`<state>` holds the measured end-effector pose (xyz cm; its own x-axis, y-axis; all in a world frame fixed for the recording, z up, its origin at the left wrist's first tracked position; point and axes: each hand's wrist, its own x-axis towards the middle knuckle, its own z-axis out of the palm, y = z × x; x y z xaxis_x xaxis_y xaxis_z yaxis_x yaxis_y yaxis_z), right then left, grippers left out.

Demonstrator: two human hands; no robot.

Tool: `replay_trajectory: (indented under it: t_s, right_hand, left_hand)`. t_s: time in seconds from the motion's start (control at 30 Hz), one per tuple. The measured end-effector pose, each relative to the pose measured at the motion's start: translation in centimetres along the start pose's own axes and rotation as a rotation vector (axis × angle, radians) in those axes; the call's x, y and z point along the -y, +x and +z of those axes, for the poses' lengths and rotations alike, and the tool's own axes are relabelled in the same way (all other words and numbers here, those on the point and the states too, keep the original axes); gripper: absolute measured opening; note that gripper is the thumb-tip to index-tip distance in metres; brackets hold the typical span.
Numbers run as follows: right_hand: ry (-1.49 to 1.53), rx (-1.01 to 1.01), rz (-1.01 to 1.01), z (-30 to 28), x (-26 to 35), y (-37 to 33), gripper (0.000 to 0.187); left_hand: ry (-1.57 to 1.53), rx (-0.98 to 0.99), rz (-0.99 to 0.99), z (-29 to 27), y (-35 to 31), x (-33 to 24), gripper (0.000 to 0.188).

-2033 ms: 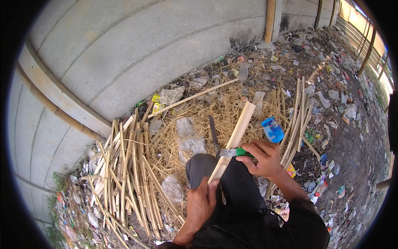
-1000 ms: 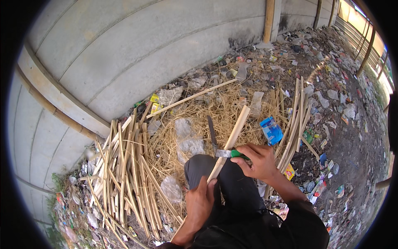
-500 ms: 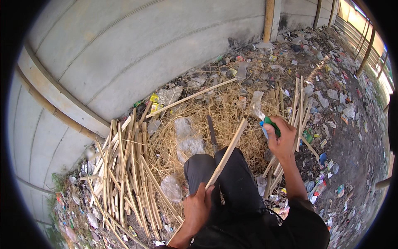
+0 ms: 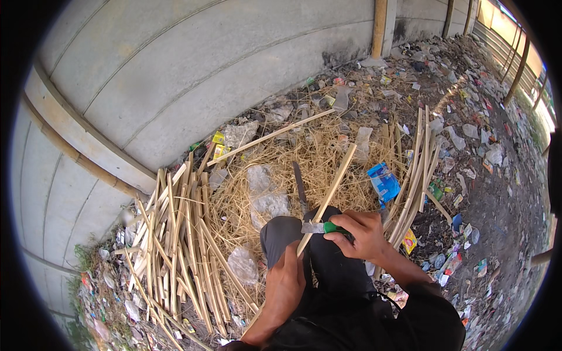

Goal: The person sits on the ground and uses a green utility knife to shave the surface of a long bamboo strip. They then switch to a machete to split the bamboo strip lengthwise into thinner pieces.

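My left hand (image 4: 285, 285) grips the near end of a long pale bamboo strip (image 4: 333, 187) that slants up and away over my dark-trousered knee (image 4: 281, 234). My right hand (image 4: 363, 234) holds a knife with a green handle (image 4: 331, 227); its short metal blade (image 4: 310, 227) lies across the strip just above my left hand. Both hands are closed around what they hold.
A pile of split bamboo strips (image 4: 175, 245) lies to my left, and a smaller bundle (image 4: 417, 169) to my right. Dry straw (image 4: 316, 158), a dark blade (image 4: 300, 187), a blue wrapper (image 4: 383, 181) and scattered litter cover the ground. A concrete wall (image 4: 175, 76) runs behind.
My right hand, which had swung the knife up and out to the right, has come back down; the blade now rests across the strip again. My left hand has kept its grip.
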<state>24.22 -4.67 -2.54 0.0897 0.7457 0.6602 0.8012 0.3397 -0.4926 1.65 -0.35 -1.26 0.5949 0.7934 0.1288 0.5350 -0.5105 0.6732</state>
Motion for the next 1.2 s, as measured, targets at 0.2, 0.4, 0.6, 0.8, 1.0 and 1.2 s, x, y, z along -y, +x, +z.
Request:
replay_trajectory:
  t_s: [0.2,0.4,0.6,0.8,1.0,1.2]
  right_hand:
    - [-0.009,0.009,-0.023,-0.3,-0.1,0.1,0.033]
    - [-0.082,-0.054,-0.023,-0.2,-1.2,0.1,0.031]
    - [-0.122,-0.026,-0.027,-1.0,-1.7,0.4,0.026]
    - [-0.234,-0.371,0.364,-5.3,-8.2,1.6,0.026]
    - [-0.056,-0.170,0.108,-2.5,-4.5,-0.3,0.025]
    - [0.002,-0.029,0.018,0.1,-1.2,-1.0,0.029]
  left_hand:
    - [0.013,0.048,-0.001,0.2,-0.1,0.0,0.027]
    - [-0.025,0.046,0.004,0.5,-0.3,0.4,0.025]
    - [-0.010,0.037,0.007,0.4,-0.6,0.6,0.023]
    - [0.055,0.172,-0.061,0.4,-3.2,0.9,0.022]
    - [-0.075,0.115,-0.068,0.4,-1.7,1.6,0.019]
    - [0.000,0.075,-0.020,0.7,-0.7,0.9,0.024]
